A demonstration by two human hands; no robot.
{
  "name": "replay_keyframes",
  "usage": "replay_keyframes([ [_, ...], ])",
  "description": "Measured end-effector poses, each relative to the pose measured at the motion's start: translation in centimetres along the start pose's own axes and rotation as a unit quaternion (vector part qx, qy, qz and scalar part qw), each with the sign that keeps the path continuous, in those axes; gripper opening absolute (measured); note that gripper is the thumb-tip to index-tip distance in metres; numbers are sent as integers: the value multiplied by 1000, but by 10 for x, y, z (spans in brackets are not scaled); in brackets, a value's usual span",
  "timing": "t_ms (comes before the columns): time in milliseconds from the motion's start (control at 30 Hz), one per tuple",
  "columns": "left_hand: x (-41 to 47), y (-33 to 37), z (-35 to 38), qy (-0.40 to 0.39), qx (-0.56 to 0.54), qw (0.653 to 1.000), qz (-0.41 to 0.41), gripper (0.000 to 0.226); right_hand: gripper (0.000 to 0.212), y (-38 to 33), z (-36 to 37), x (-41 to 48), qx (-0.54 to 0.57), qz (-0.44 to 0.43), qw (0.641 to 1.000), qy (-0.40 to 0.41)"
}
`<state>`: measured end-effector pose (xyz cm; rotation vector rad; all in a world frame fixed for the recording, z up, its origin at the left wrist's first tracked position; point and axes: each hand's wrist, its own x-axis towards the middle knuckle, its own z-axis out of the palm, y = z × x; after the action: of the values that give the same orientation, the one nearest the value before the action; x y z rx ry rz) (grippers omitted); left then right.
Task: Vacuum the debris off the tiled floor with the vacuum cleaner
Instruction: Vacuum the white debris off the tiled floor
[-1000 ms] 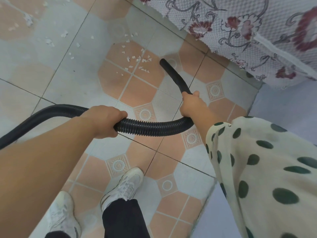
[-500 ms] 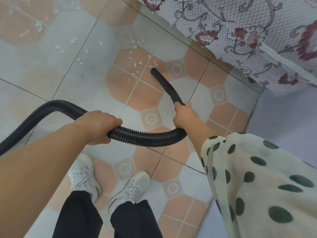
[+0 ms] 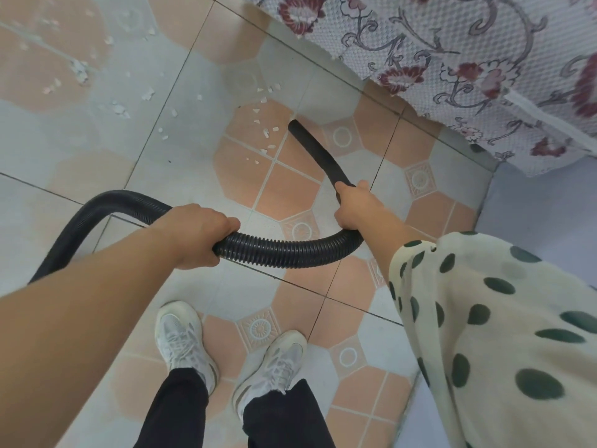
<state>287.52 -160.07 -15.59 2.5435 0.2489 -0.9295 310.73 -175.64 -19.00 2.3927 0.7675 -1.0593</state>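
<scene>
Both hands clamp the ribbed black plastic vacuum hose (image 3: 284, 252): left hand (image 3: 197, 236), right hand (image 3: 353, 206). Sweep its smooth nozzle (image 3: 315, 150) leftward, low across the white paper scraps (image 3: 266, 134).

A black ribbed vacuum hose (image 3: 284, 252) crosses a floor (image 3: 181, 176) of pale grey and peach octagonal tiles strewn with white debris (image 3: 266, 132); a cream sleeve (image 3: 484, 318) bears dark green polka dots, beside maroon-flowered white fabric (image 3: 452, 59).
</scene>
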Motion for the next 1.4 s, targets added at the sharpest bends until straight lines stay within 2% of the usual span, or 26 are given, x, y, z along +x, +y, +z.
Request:
replay_keyframes([
  [167, 1, -18, -4, 10, -12, 1000, -6, 19, 49, -15, -16, 6, 3, 11, 1000, 21],
  [333, -2, -16, -4, 3, -8, 1000, 6, 19, 47, -11, -6, -2, -12, 15, 1000, -11],
  [667, -35, -16, 14, -37, 5, 999, 37, 17, 56, -27, 24, -42, -32, -35, 997, -52],
  [867, -49, -24, 17, -21, 30, 999, 28, 15, 55, -42, 33, -48, -36, -41, 997, -52],
  [1167, -63, -38, 33, -16, 10, 1000, 23, 19, 56, -68, 35, -51, -61, -70, 995, -43],
  [1267, -64, -46, 27, -12, 11, 1000, 14, 18, 51, -73, 28, -47, -34, -37, 998, -32],
  [1400, -58, -59, 10, 12, 36, 999, 4, 16, 57, -80, 13, -34, -18, 19, 999, -37],
])
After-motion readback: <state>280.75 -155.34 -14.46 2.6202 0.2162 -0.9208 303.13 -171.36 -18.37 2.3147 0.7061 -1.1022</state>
